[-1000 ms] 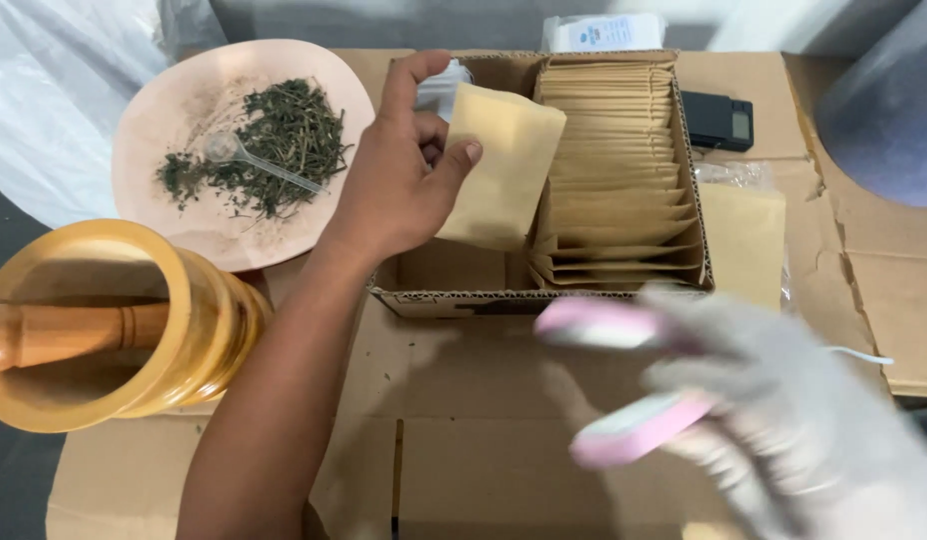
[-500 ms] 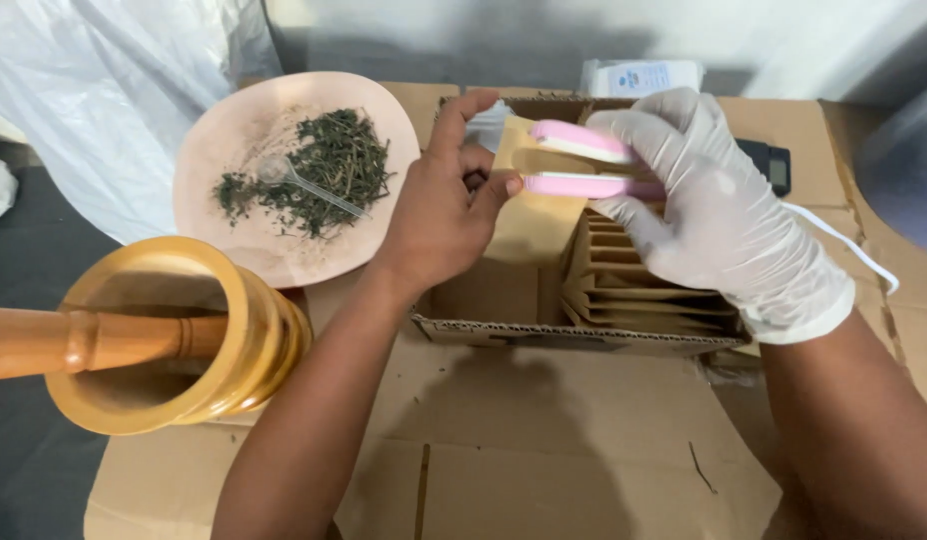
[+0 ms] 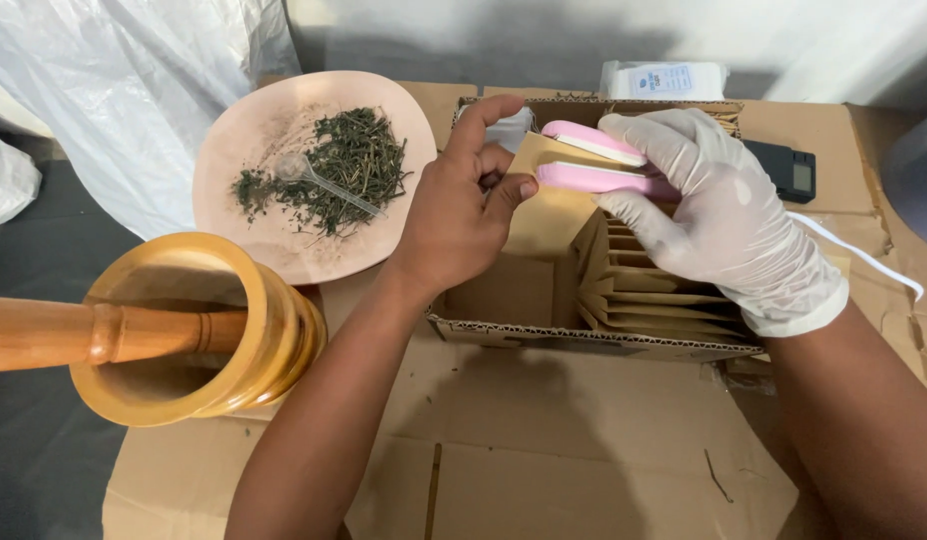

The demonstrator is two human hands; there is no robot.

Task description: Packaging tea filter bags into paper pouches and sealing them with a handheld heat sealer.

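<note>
Bench [image 3: 544, 480] cardboard-covered. Open cardboard box [image 3: 594, 338] centre-right, row of tan pouches [image 3: 649, 295] stacked inside. Wooden mortar [image 3: 199, 330] with pestle [image 3: 74, 335] lower left. Pink plate [image 3: 274, 240] with dried herbs [image 3: 349, 165] upper left. Tan paper pouch [image 3: 549, 215] upper centre above box, long axis near vertical, top edge up. Left hand [image 3: 459, 215] bare, pinching pouch's left edge. Right hand [image 3: 719, 215] gloved, gripping pink clamp sealer [image 3: 594, 165], long axis horizontal, jaws straddling pouch top. Both hands touching pouch zone; right nearer top edge.

The right grip [image 3: 719, 215] wears a thin whitish disposable glove ending at the wrist; the left grip [image 3: 459, 215] is bare, both forearms sleeveless.
</note>
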